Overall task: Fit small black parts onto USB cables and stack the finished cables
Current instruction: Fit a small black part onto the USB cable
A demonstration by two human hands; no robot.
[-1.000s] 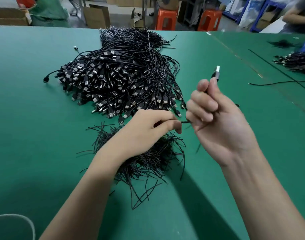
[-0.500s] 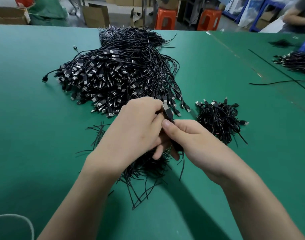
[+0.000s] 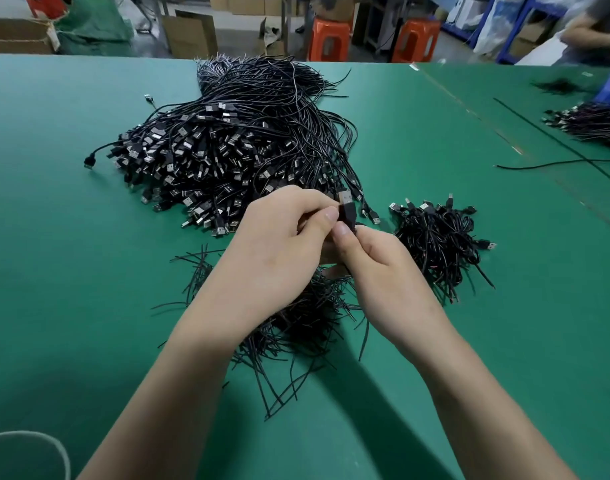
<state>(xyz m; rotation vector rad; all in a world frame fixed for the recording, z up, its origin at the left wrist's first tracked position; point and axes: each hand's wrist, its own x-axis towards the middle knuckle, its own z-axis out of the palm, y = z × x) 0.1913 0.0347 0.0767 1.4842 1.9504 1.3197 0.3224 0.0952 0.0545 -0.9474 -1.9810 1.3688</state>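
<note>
On the green table (image 3: 71,271), the big heap of cables (image 3: 227,150) fills the upper centre of the frame. A loose pile of thin black pieces (image 3: 296,327) lies under your wrists, and the small stack (image 3: 438,244) sits right of centre.

You seem to be mid-fitting. Your left hand (image 3: 279,251) and right hand (image 3: 379,268) meet at the centre, with the thumbs and fingertips of both pinched on one plug (image 3: 346,206). It stands nearly upright in the frame, its metal tip towards the top and leaning slightly left. I cannot tell whether the black part is seated. Next you probably need a firm push along that axis, then a short carry right to the stack.
</note>
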